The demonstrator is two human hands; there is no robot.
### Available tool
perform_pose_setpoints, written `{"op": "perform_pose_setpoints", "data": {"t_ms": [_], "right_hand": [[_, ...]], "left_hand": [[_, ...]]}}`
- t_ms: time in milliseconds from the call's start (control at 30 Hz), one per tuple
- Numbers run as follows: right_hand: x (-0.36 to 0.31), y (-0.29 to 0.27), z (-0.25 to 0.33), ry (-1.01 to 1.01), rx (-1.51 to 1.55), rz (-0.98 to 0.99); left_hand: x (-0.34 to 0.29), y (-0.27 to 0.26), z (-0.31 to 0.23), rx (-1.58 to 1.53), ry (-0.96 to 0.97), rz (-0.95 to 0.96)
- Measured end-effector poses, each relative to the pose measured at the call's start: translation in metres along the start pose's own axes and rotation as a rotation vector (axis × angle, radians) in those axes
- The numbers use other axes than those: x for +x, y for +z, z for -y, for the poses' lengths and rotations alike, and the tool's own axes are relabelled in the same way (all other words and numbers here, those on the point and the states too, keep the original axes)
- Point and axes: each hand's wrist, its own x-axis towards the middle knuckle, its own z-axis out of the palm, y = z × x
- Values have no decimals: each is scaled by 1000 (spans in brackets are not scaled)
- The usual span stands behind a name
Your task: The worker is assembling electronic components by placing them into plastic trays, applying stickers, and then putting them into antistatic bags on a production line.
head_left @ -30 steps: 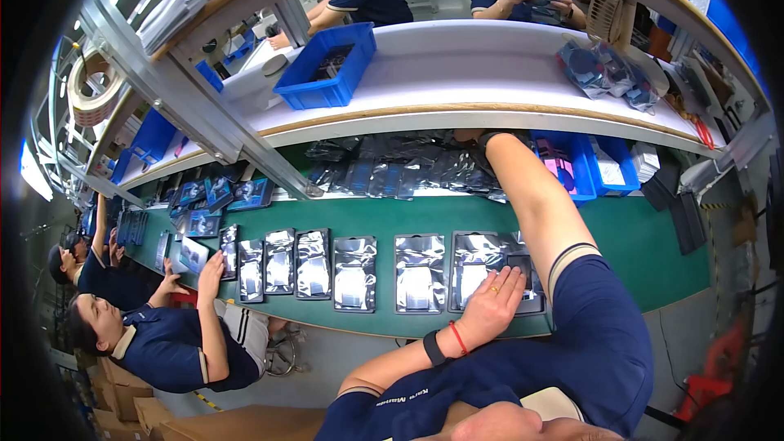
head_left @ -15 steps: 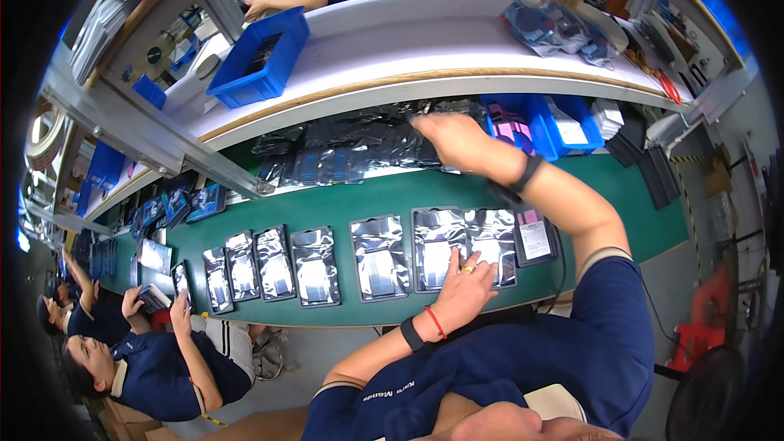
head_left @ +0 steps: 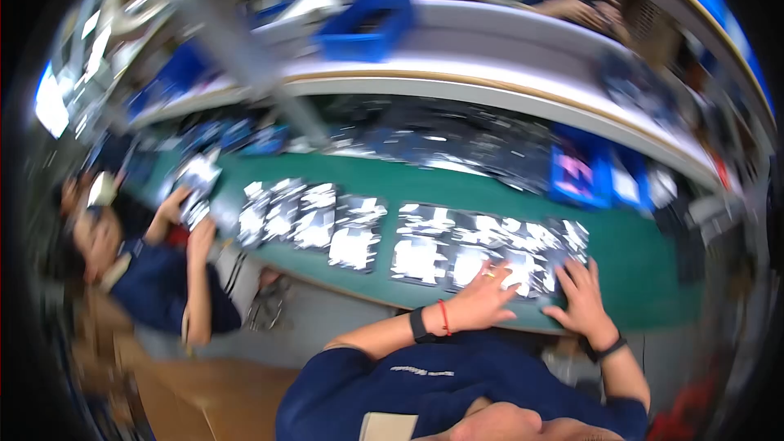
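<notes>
A row of shiny silver pouches, seen on black trays, runs along the near side of the green table. My left hand (head_left: 483, 298) lies with spread fingers on the near end of one silver pouch (head_left: 471, 265) toward the right of the row. At the right end, my right hand (head_left: 585, 300) is spread at the near edge of the last silver pouch (head_left: 571, 235). Both palms face down and neither hand grips anything. Left of my hands lie another large pouch (head_left: 421, 245) and a separate pouch (head_left: 357, 233). Motion blurs the picture.
Dark shiny bags (head_left: 441, 139) are heaped at the back under a white shelf (head_left: 506, 37). Blue bins (head_left: 600, 175) stand at the back right, another blue bin (head_left: 367, 28) on the shelf. A co-worker (head_left: 163, 278) sits at the left, holding a silvery item.
My right hand has come back from the rear heap to the row's right end. A silver pouch now covers the last tray there. The whole view has swung left.
</notes>
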Motion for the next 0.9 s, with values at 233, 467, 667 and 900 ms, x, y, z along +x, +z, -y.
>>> {"op": "perform_pose_setpoints", "data": {"t_ms": [233,467,667,900], "right_hand": [[6,16,17,-42,67,-43],[48,26,51,-169,111,-30],[114,23,106,-238,114,83],[195,93,143,-323,330,98]], "left_hand": [[-86,-119,71,353,-672,-784],[-230,-208,200,301,-1644,-487],[-294,-265,270,430,-1491,-460],[-260,-314,349,365,-764,-562]]}}
